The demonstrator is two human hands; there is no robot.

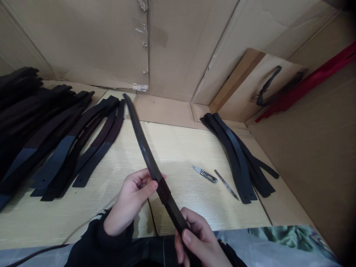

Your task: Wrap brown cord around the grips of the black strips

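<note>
A long, curved dark strip [143, 144] slants across the middle of the head view, held above the table. Around its middle sits a bunched dark brown sleeve [164, 191], which looks like fabric. My left hand [133, 198] pinches the strip just above this sleeve, with the thumb in front. Lower down, my right hand [201, 237] grips the strip near its bottom part, thumb on top and fingers wrapped behind. The strip's lowest end is hidden by my right hand and the frame edge. Thread snips [204, 174] and slim metal tweezers [226, 184] lie right of the strip.
Many similar strips, some with brown sleeves, form a pile [63, 144] at the left. A smaller stack of dark strips [236, 155] lies at the right. Cardboard walls [178, 48] enclose the table's back and right. A cable [41, 250] runs along the front left.
</note>
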